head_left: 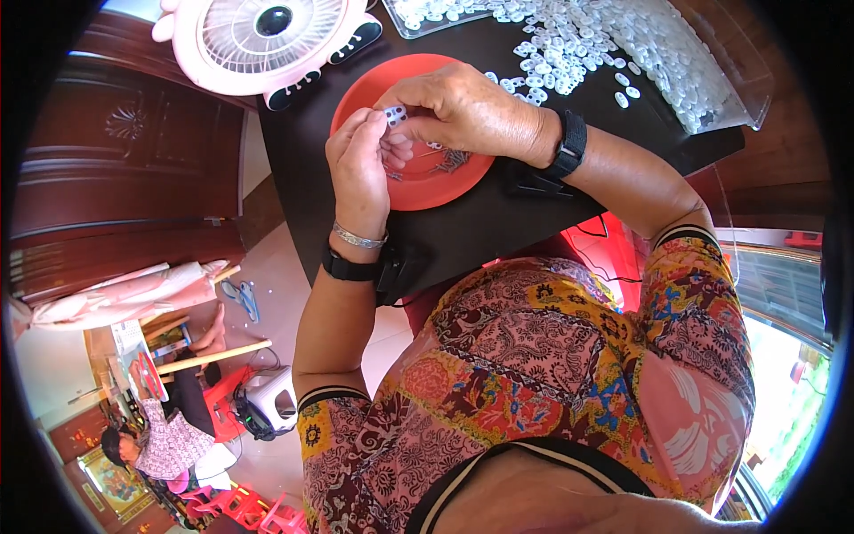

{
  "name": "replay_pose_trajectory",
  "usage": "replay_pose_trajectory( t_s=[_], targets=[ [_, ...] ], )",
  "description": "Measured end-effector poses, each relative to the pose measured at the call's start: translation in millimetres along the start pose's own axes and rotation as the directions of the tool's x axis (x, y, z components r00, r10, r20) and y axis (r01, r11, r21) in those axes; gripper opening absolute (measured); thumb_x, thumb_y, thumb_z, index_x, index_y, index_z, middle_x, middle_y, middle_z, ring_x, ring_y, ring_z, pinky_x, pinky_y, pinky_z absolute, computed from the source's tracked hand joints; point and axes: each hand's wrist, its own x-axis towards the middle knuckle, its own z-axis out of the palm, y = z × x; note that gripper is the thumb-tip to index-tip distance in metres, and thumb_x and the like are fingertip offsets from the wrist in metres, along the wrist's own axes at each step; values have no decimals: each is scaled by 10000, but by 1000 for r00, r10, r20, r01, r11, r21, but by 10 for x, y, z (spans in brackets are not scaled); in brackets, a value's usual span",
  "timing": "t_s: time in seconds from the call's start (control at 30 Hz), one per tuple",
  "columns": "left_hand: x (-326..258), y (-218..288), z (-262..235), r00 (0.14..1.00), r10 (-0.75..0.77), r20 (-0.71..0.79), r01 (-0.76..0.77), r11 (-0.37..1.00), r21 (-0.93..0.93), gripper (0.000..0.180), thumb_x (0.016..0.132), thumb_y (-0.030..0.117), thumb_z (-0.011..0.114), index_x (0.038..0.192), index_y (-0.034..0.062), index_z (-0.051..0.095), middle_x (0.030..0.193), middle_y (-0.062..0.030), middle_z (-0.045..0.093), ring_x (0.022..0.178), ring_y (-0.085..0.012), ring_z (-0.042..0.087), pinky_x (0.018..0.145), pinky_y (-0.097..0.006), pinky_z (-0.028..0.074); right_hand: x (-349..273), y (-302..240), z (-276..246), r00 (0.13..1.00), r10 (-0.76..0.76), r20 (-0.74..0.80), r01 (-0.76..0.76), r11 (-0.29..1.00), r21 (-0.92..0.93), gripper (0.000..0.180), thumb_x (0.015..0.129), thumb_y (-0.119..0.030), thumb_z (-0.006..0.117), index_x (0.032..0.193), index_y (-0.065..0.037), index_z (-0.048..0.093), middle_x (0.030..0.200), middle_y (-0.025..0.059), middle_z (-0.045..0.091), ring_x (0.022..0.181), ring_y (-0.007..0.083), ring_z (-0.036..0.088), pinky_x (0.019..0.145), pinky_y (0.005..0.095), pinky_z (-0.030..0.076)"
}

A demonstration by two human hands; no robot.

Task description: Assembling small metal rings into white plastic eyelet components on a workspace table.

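My left hand and my right hand meet over a red round plate on a black table. Between the fingertips of both hands sits a small white plastic piece with holes. My right hand's fingers curl over it from above; my left thumb and fingers pinch it from below. Small dark metal pins lie in the plate under my right hand. Both wrists carry black bands, and the left also has a silver bracelet.
A heap of several small white plastic pieces covers the table's far side, partly on a clear tray. A pink desk fan stands at the far left corner. Another person sits on the floor at lower left, near red stools.
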Motion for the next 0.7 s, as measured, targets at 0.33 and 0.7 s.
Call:
replay_pose_trajectory(
  t_s=[0.33, 0.7],
  targets=[
    [-18, 26, 24, 999, 37, 10, -37, 999, 16, 256, 892, 201, 477, 784, 0, 592, 642, -40, 571, 525, -87, 511, 478, -197, 378, 13, -38, -38, 999, -48, 7, 48, 999, -2, 192, 788, -109, 675, 955, -31, 622, 768, 113, 648, 728, 287, 647, 642, 336, 519],
    [-71, 10, 54, 997, 71, -39, -69, 996, 48, 262, 914, 214, 478, 793, 9, 587, 634, -25, 560, 516, -78, 497, 476, -199, 365, 24, -72, -16, 998, -58, -25, 59, 997, 40, 162, 747, -68, 675, 903, -40, 640, 751, 117, 646, 700, 285, 645, 614, 345, 509]
  ],
)
